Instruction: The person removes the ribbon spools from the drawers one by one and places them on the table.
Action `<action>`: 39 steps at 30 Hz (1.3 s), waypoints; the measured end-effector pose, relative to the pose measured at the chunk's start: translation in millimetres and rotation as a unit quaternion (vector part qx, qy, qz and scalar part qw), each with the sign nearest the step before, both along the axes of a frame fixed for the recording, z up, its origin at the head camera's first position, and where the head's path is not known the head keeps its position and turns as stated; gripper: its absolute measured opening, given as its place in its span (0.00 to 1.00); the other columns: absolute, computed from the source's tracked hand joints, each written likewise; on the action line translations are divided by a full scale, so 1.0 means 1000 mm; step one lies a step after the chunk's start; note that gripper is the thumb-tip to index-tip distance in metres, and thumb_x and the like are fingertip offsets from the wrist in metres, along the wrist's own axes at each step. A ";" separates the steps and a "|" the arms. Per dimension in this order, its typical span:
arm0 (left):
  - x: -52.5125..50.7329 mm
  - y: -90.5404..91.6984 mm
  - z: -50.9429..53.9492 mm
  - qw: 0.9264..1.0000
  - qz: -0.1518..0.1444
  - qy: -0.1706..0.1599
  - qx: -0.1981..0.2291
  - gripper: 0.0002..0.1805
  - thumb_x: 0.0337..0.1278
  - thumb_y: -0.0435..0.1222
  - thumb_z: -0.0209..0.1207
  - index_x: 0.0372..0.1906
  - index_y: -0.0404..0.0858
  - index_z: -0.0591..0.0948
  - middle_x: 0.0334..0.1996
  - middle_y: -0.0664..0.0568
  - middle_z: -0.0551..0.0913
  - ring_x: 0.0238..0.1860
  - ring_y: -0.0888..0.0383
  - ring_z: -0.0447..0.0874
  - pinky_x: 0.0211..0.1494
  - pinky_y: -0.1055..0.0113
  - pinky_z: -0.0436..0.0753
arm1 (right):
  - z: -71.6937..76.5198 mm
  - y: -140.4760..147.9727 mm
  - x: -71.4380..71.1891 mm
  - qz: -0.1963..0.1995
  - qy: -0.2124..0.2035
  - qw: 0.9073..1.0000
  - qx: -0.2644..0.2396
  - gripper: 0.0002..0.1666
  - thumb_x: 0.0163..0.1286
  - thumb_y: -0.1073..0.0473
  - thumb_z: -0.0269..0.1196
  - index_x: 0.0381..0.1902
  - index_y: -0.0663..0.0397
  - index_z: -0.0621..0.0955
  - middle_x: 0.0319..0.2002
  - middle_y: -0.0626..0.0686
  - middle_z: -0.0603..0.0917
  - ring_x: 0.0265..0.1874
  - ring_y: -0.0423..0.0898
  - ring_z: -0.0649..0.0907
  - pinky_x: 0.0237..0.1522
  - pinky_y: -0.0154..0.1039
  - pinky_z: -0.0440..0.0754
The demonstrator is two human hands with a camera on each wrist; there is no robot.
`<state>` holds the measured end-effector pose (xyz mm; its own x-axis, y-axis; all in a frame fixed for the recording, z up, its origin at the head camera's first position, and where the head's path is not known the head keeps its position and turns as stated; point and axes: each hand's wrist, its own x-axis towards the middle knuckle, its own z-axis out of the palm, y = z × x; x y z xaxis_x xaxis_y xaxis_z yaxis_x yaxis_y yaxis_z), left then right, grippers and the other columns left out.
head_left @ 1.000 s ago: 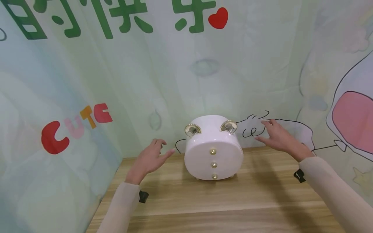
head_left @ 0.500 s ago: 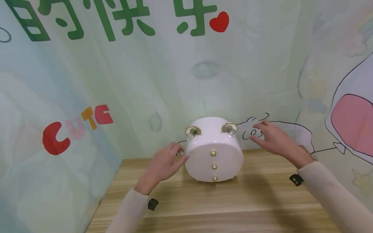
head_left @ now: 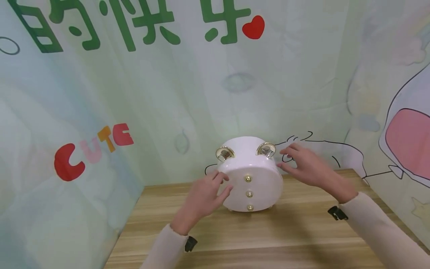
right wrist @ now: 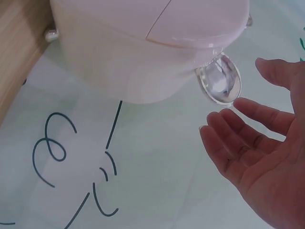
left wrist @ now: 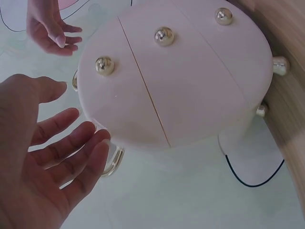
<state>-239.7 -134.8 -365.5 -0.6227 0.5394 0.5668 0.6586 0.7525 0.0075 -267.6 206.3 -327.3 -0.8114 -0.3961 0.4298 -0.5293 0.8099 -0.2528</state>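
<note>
A glossy white oval box (head_left: pixel 235 190) with three gold knobs down its front and two gold-rimmed ears on top stands at the table's back. My left hand (head_left: pixel 203 196), fingers loosely bent, is at the box's left front; in the left wrist view this hand (left wrist: pixel 52 148) has its fingertips close to the box (left wrist: pixel 190 86), contact unclear. My right hand (head_left: pixel 307 166) is beside the upper right, near the right ear (head_left: pixel 267 149). In the right wrist view the hand (right wrist: pixel 262 148) has spread, slightly bent fingers by the ear (right wrist: pixel 221 81). Neither hand holds anything.
The wood-grain table (head_left: pixel 255 239) carries the box on small gold feet. Right behind it hangs a printed cloth (head_left: pixel 201 93) with green characters and a red heart; the cloth also covers both sides. A black band piece (head_left: pixel 190 243) shows at the left wrist.
My left hand has moved right, from beside the box to its left front. My right hand has come left, closer to the right ear. The box has stayed in place.
</note>
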 end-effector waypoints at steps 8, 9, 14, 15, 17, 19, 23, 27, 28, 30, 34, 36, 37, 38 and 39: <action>0.001 0.023 -0.014 1.000 0.004 0.012 0.012 0.13 0.66 0.44 0.67 0.48 0.41 0.84 0.41 0.52 0.87 0.29 0.61 0.79 0.28 0.72 0.76 | -0.004 -0.012 0.001 0.027 -0.009 0.999 -0.020 0.23 0.75 0.50 0.67 0.59 0.60 0.83 0.57 0.61 0.84 0.54 0.59 0.84 0.54 0.60 0.86; 0.002 0.026 -0.015 1.000 0.005 0.013 0.015 0.13 0.66 0.44 0.67 0.48 0.40 0.83 0.42 0.51 0.87 0.29 0.60 0.81 0.29 0.71 0.79 | -0.004 -0.013 0.001 0.028 -0.009 0.999 -0.023 0.24 0.75 0.50 0.67 0.60 0.60 0.83 0.57 0.62 0.83 0.55 0.60 0.84 0.55 0.60 0.86; 0.003 0.037 -0.022 0.999 0.019 0.034 0.018 0.16 0.64 0.43 0.69 0.51 0.39 0.82 0.47 0.49 0.87 0.38 0.55 0.88 0.33 0.64 0.86 | -0.008 -0.021 0.002 0.036 -0.018 0.999 -0.034 0.28 0.75 0.51 0.66 0.66 0.61 0.79 0.62 0.64 0.82 0.60 0.63 0.84 0.58 0.63 0.84; 0.002 0.038 -0.023 0.999 0.021 0.038 0.016 0.17 0.64 0.42 0.69 0.52 0.40 0.82 0.47 0.49 0.87 0.40 0.55 0.88 0.33 0.63 0.87 | -0.010 -0.022 0.002 0.037 -0.021 0.998 -0.034 0.29 0.75 0.50 0.66 0.67 0.61 0.79 0.63 0.64 0.82 0.61 0.64 0.84 0.59 0.64 0.84; 0.002 0.042 -0.024 0.999 0.023 0.044 0.010 0.18 0.63 0.43 0.69 0.54 0.40 0.82 0.48 0.49 0.87 0.42 0.55 0.88 0.35 0.63 0.88 | -0.012 -0.025 0.002 0.039 -0.025 0.998 -0.034 0.30 0.75 0.50 0.67 0.68 0.59 0.78 0.65 0.65 0.81 0.63 0.65 0.82 0.61 0.66 0.82; 0.000 0.046 -0.024 0.999 0.022 0.050 0.004 0.18 0.64 0.43 0.69 0.54 0.40 0.82 0.47 0.50 0.87 0.43 0.55 0.88 0.38 0.64 0.88 | -0.014 -0.027 0.001 0.042 -0.025 0.998 -0.033 0.32 0.75 0.49 0.67 0.70 0.58 0.77 0.67 0.65 0.80 0.65 0.66 0.81 0.62 0.67 0.81; -0.003 0.055 -0.024 0.997 0.025 0.069 -0.012 0.17 0.64 0.43 0.68 0.52 0.40 0.82 0.45 0.50 0.86 0.44 0.55 0.87 0.44 0.63 0.88 | -0.018 -0.031 -0.001 0.061 -0.018 0.998 -0.028 0.34 0.75 0.49 0.67 0.72 0.59 0.76 0.70 0.65 0.79 0.68 0.67 0.80 0.65 0.66 0.80; -0.008 0.061 -0.026 0.994 0.033 0.096 -0.029 0.14 0.63 0.42 0.69 0.49 0.41 0.83 0.42 0.52 0.85 0.41 0.57 0.86 0.43 0.64 0.86 | -0.020 -0.034 -0.005 0.086 -0.018 0.996 -0.015 0.35 0.75 0.51 0.67 0.73 0.62 0.75 0.72 0.65 0.77 0.71 0.66 0.77 0.68 0.64 0.78; -0.009 0.062 -0.027 0.994 0.034 0.101 -0.031 0.14 0.63 0.42 0.69 0.48 0.41 0.83 0.41 0.52 0.85 0.40 0.57 0.86 0.42 0.65 0.86 | -0.020 -0.034 -0.006 0.091 -0.018 0.996 -0.013 0.35 0.74 0.51 0.67 0.73 0.63 0.75 0.72 0.66 0.76 0.72 0.66 0.77 0.68 0.64 0.78; -0.012 0.065 -0.029 0.993 0.035 0.106 -0.033 0.13 0.63 0.42 0.69 0.47 0.41 0.83 0.40 0.53 0.85 0.38 0.58 0.85 0.40 0.65 0.85 | -0.022 -0.034 -0.008 0.098 -0.017 0.995 -0.010 0.35 0.74 0.51 0.68 0.72 0.63 0.75 0.72 0.66 0.76 0.72 0.65 0.77 0.68 0.63 0.78; -0.015 0.069 -0.032 0.992 0.042 0.113 -0.036 0.12 0.63 0.42 0.69 0.47 0.41 0.84 0.40 0.52 0.85 0.37 0.59 0.84 0.39 0.66 0.85 | -0.024 -0.034 -0.010 0.112 -0.010 0.994 -0.010 0.35 0.73 0.51 0.68 0.72 0.63 0.76 0.72 0.66 0.77 0.72 0.64 0.77 0.67 0.62 0.79; -0.016 0.071 -0.033 0.991 0.045 0.123 -0.042 0.13 0.64 0.42 0.69 0.48 0.41 0.84 0.41 0.52 0.85 0.37 0.59 0.85 0.39 0.67 0.85 | -0.026 -0.035 -0.011 0.118 -0.009 0.993 -0.003 0.35 0.73 0.51 0.68 0.72 0.63 0.76 0.72 0.65 0.77 0.72 0.63 0.77 0.68 0.61 0.79; -0.017 0.072 -0.033 0.990 0.046 0.128 -0.045 0.13 0.63 0.41 0.69 0.48 0.40 0.84 0.41 0.52 0.86 0.37 0.59 0.85 0.39 0.68 0.85 | -0.026 -0.035 -0.012 0.120 -0.011 0.993 0.002 0.35 0.73 0.50 0.68 0.72 0.62 0.76 0.73 0.64 0.76 0.73 0.63 0.76 0.68 0.60 0.79; -0.018 0.073 -0.034 0.989 0.046 0.133 -0.047 0.13 0.63 0.41 0.69 0.48 0.40 0.84 0.41 0.51 0.86 0.36 0.59 0.85 0.38 0.68 0.85 | -0.027 -0.035 -0.012 0.123 -0.013 0.992 0.006 0.36 0.74 0.50 0.68 0.72 0.62 0.75 0.73 0.64 0.75 0.74 0.63 0.76 0.68 0.60 0.79; -0.018 0.073 -0.035 0.988 0.047 0.139 -0.049 0.13 0.63 0.40 0.69 0.48 0.39 0.84 0.41 0.51 0.86 0.36 0.59 0.85 0.37 0.69 0.85 | -0.028 -0.035 -0.012 0.125 -0.014 0.992 0.012 0.36 0.74 0.49 0.68 0.73 0.62 0.75 0.74 0.64 0.74 0.74 0.62 0.76 0.67 0.59 0.80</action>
